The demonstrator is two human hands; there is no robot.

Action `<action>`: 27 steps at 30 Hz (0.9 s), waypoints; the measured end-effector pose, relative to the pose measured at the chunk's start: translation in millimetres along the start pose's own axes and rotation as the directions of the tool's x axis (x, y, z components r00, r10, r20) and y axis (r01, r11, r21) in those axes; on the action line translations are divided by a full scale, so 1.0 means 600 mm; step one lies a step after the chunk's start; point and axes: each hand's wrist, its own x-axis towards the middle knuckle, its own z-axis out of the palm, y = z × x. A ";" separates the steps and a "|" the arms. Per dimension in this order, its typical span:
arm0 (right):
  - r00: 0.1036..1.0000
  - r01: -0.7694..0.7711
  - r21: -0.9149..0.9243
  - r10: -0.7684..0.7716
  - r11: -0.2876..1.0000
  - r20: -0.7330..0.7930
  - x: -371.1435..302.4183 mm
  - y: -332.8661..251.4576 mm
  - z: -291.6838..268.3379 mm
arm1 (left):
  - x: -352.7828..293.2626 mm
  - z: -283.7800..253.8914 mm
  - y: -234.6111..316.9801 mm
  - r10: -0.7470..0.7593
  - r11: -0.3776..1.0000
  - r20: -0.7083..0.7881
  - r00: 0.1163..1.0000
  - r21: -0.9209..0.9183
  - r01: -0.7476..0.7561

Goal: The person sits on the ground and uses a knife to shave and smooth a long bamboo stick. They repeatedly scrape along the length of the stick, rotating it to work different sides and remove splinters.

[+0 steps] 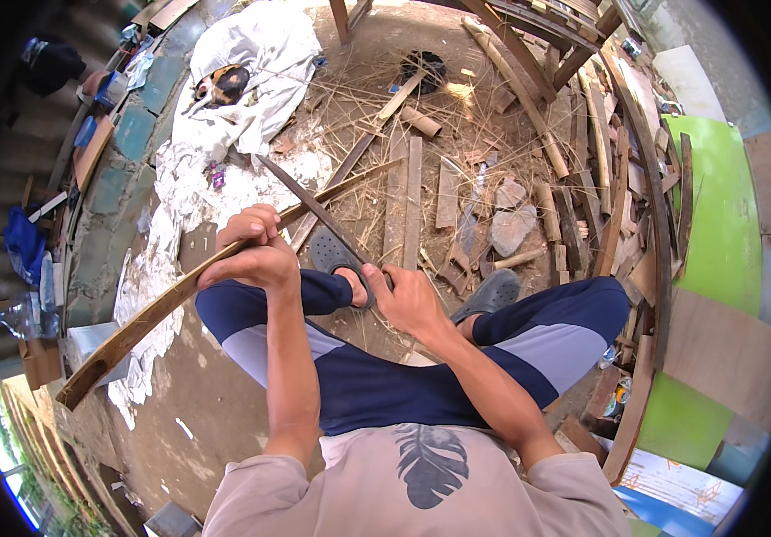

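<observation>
My left hand (256,252) is closed around a long, slightly curved bamboo strip (139,327). One end of the strip reaches down to the lower left, the other slants up toward the middle of the ground. In my right hand (410,302) is the handle of a long knife (300,190) with a dark, narrow blade pointing to the upper left. The blade crosses the strip just beyond my left hand; whether they touch I cannot tell. Both hands are above my bent legs, with a grey clog (336,259) on the foot below.
A calico cat (224,85) lies on a crumpled white sheet (265,40) at the far left. Bamboo pieces, shavings and a flat stone (512,229) litter the ground ahead. Wood scraps and a green board (716,206) line the right side. A wooden frame (573,63) stands at the back.
</observation>
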 end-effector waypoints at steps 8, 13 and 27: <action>0.998 -0.064 0.008 0.064 0.998 -0.028 0.019 0.021 0.011 | 0.003 -0.018 -0.012 0.018 0.999 0.018 1.000 -0.038 -0.018; 0.992 -0.123 0.021 0.123 0.992 0.017 0.025 0.018 -0.006 | 0.002 -0.014 -0.007 -0.031 0.998 -0.085 0.996 -0.051 0.027; 0.989 -0.143 -0.049 0.141 0.988 -0.041 0.043 0.060 0.012 | 0.019 -0.012 -0.013 -0.060 0.998 -0.152 0.986 -0.005 0.060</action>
